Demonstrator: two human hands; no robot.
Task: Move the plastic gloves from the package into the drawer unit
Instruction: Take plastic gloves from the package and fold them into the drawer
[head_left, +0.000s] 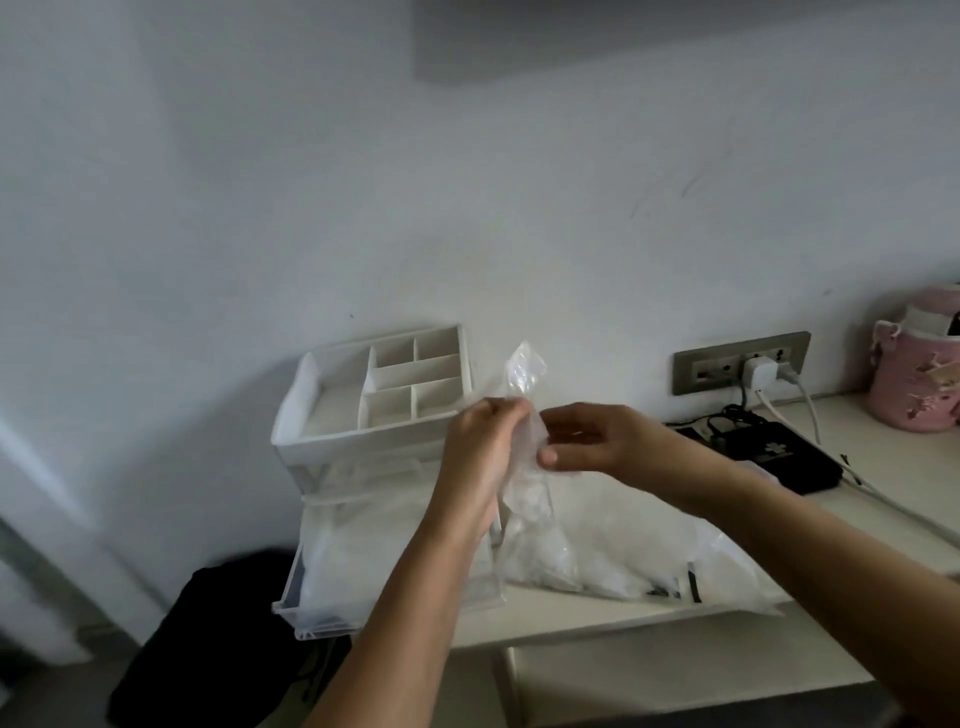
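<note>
Plastic glove (525, 371) pinched by left hand (480, 449), right hand (597, 441).

A home room, seen over my desk (893, 457): drawer unit (363, 440); charger (757, 371) in wall socket (698, 370); pink container (911, 387); bag (208, 639) on floor.

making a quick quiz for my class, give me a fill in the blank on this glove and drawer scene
1. The left hand and right hand hold a glove made of clear ____.
2. The drawer unit's lower drawer is ____, not closed.
3. The drawer unit stands to the ____ of the package.
4. The charger plugged into the wall socket is ____.

Missing words: plastic; open; left; white
</note>
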